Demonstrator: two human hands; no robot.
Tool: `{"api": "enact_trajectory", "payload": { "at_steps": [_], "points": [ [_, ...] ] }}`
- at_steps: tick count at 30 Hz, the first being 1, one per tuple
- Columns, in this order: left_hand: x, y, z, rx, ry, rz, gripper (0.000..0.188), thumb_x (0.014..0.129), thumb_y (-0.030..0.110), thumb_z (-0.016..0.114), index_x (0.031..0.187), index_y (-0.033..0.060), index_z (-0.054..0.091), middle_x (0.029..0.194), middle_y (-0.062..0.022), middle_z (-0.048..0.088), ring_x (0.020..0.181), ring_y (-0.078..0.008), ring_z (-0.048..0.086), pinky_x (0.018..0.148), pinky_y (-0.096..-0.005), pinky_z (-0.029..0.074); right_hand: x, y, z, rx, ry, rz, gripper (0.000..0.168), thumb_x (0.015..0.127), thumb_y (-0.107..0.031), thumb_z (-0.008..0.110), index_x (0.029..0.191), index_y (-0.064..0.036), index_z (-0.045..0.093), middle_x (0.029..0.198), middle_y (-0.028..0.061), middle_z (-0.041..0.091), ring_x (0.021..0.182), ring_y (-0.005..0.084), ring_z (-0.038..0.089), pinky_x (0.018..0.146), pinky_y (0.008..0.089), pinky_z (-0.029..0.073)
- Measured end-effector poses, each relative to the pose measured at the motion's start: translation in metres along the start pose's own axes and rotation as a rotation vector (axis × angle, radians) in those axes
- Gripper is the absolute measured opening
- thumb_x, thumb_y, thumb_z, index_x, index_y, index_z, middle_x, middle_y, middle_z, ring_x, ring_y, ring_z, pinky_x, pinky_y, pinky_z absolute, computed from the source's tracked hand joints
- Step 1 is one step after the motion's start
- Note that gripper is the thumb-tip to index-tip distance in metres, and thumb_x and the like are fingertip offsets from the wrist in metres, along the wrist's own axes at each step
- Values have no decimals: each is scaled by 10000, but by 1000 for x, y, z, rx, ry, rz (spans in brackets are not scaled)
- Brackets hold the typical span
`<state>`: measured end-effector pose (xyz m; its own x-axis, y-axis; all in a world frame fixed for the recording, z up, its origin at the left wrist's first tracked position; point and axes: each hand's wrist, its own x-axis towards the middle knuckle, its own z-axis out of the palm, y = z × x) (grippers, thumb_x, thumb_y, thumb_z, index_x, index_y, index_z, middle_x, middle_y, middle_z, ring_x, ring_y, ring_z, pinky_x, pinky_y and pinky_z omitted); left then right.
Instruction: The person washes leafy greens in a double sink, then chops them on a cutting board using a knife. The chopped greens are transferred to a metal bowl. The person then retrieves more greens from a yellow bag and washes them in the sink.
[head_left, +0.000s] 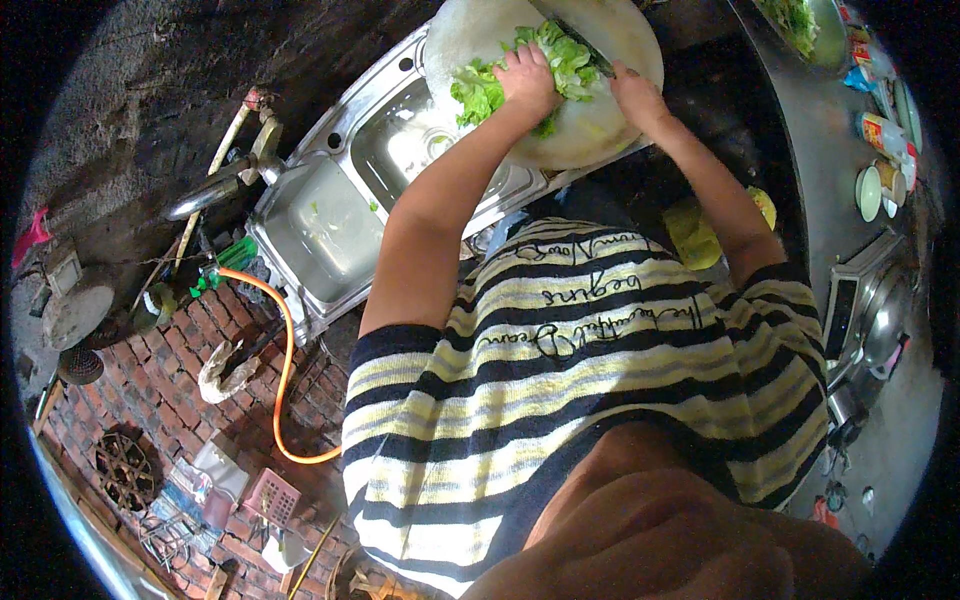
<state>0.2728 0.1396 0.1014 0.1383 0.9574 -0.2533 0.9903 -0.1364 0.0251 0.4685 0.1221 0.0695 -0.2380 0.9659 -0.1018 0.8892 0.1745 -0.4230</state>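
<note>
A large round chopping board (592, 142) overlaps the far right part of the steel sink. Leafy green lettuce (566, 56) is heaped on it, with more leaves (478, 94) to the left. My left hand (529, 79) presses down on the lettuce with its fingers bent over the leaves. In my right hand (637, 97) is the handle of a kitchen knife (574, 34). The blade lies along the right side of the lettuce and points towards the top of the view; its far end is cut off by the picture's edge.
Left of the board is a double-bowl steel sink (315, 225) with water and leaf bits. A metal faucet (217, 187) and an orange hose (285, 375) are beyond it. On the right counter (814, 150) stand a basin of greens (799, 30), a pale green bowl (868, 193) and a cooker (862, 292).
</note>
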Motion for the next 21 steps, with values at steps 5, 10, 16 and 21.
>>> {"api": "enact_trajectory", "payload": {
  "at_steps": [5, 10, 16, 21],
  "points": [
    [-1, -6, 10, -49, 39, -31, 980, 509, 435, 756, 1250, 14, 272, 1156, -103, 409, 1065, -282, 398, 843, -496, 356, -28, -42, -97, 96, -56, -26, 208, 826, -180, 445, 940, -8, 419, 767, 235, 564, 707, 406, 554, 613, 475, 446],
    [1, -7, 17, -25, 83, -14, 976, 500, 429, 760, 1242, 13, 282, 1125, -108, 432, 1056, -278, 402, 834, -485, 359, -61, -52, -80, 21, -250, 117, 187, 795, -129, 472, 922, -5, 412, 768, 237, 562, 746, 413, 548, 644, 472, 441],
    [-4, -6, 18, -54, 173, 23, 981, 472, 418, 776, 1227, 12, 299, 1105, -114, 437, 1042, -270, 408, 828, -466, 362, -43, -46, 28, 24, -31, 226, 163, 813, -149, 464, 912, -27, 420, 787, 233, 563, 755, 434, 538, 649, 490, 428],
    [-5, -9, 12, -129, 163, -17, 939, 462, 392, 783, 1186, -3, 334, 1087, -131, 440, 1034, -286, 407, 845, -456, 342, -44, -62, -47, 223, -25, 200, 214, 826, -179, 465, 938, -10, 398, 776, 272, 547, 754, 420, 538, 607, 504, 416]
  ]
}}
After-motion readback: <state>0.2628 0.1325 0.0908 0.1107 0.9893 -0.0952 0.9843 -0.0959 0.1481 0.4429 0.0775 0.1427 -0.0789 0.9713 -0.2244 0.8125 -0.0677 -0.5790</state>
